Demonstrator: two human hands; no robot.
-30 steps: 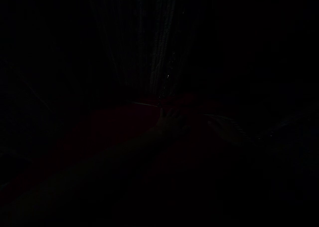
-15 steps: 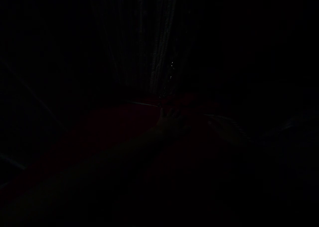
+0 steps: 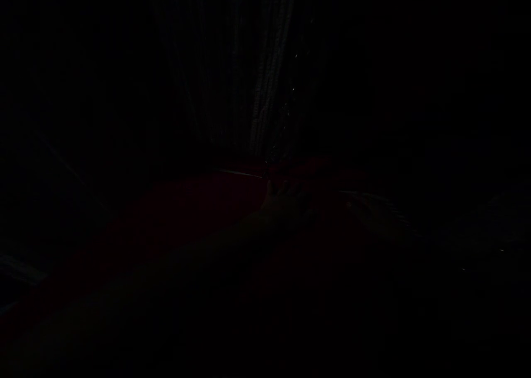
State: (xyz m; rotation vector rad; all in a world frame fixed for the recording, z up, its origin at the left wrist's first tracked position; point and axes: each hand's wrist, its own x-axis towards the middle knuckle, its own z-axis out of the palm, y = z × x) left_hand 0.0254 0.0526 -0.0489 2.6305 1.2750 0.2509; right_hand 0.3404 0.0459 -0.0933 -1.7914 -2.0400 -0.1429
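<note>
The picture is nearly black, so most detail is lost. My left hand (image 3: 286, 203) rests on or just above a dark red cloth (image 3: 186, 206), its arm reaching in from the lower left. Its fingers look spread, and I see nothing in them. Just beyond its fingertips a thin pale line (image 3: 240, 172) runs across the cloth and ends at a small dark, glinting spot (image 3: 264, 175). To the right, a dim shape that appears to be my right hand (image 3: 373, 215) lies beside a pale, ridged curved edge (image 3: 352, 192). Its fingers are lost in the dark.
Behind the cloth hang dark, textured vertical strands or folds (image 3: 269, 73). Small bright glints (image 3: 293, 89) run up beside them. A faint pale band (image 3: 22, 270) shows at the left edge. Everything else is too dark to make out.
The glints near the strands sit in different spots, reaching higher, and two faint ones show at the right. The view has dimmed slightly. Both hands stay nearly where they were.
</note>
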